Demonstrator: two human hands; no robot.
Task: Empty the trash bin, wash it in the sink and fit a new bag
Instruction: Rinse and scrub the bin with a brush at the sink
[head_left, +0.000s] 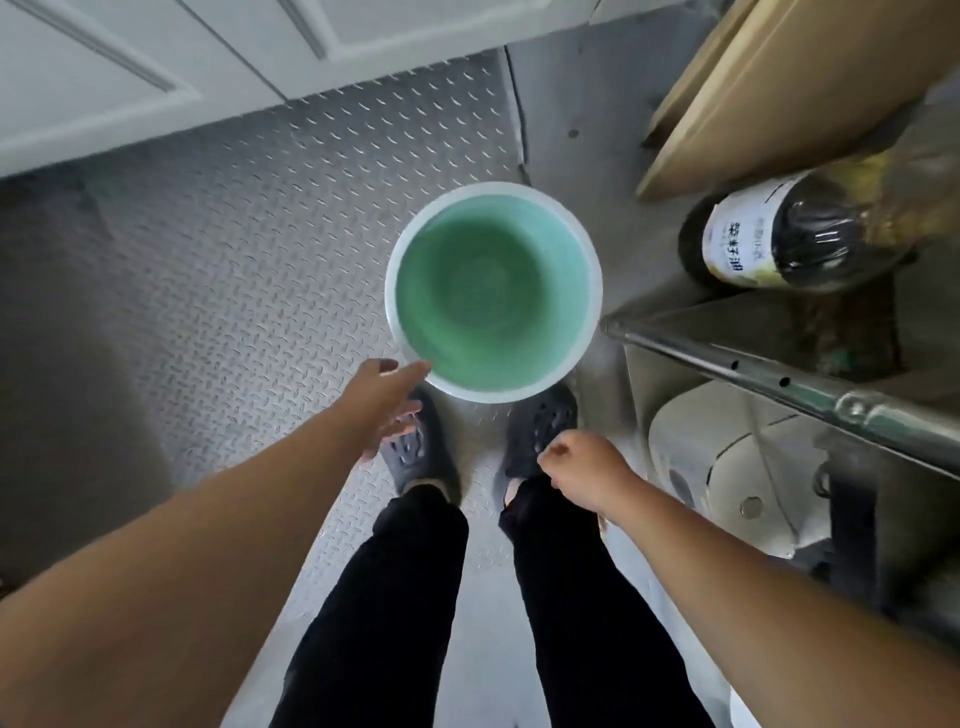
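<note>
Directly below the camera, a round trash bin (493, 291) stands upright on the diamond-plate metal floor (218, 249), its green inside showing and its pale rim ringing the opening. No bag lines it, and nothing lies inside that the view can pick out.

The left hand (387, 402) reaches down with its fingers straight and slightly spread — the tips lie at the near-left edge of the bin's rim, touching it or just short of it; the blur does not let one tell which. Nothing is held in that hand.

The right hand (576, 467) hangs well to the right of the left fingertips and nearer the person, its fingers curled inward toward the palm. Whether anything small is pinched between them cannot be told, though nothing shows.

Under both hands stand two dark clogs (540, 431) and black trouser legs, the toes just beside the near edge of the bin.

Beyond the right hand's knuckles, further right, a metal rack rail (779, 379) runs diagonally, with a white appliance (727, 467) beneath it. Past the rail, far from either hand, a dark bottle with a white label (769, 239) lies on its side next to a leaning cardboard sheet (779, 88). Ahead of the left fingertips, beyond the bin, a white panelled door (156, 62) meets the floor.
</note>
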